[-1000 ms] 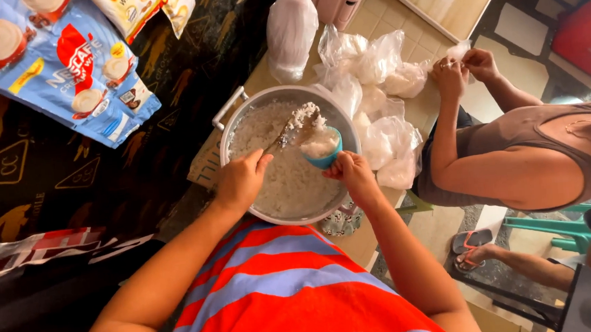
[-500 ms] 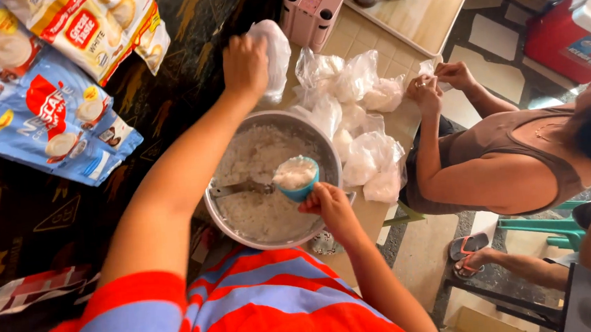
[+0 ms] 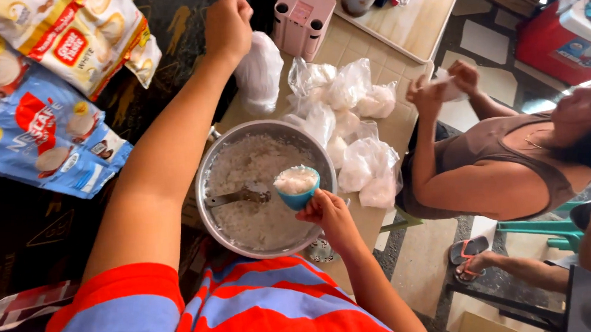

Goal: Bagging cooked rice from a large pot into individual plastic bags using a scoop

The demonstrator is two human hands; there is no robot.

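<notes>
Blue cup [image 3: 298, 197], white rice [image 3: 241, 183], silver pot [image 3: 207, 193], red-blue striped shirt [image 3: 250, 315].

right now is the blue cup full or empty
Full: the blue cup in the right hand is heaped with white rice above its rim, over the pot.

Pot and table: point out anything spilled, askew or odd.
Nothing spilled. The spoon lies loose in the rice in the pot. The right hand holds a heaped blue cup over the pot. The left hand grips a plastic bag. Tied bags sit piled beside the pot.
</notes>
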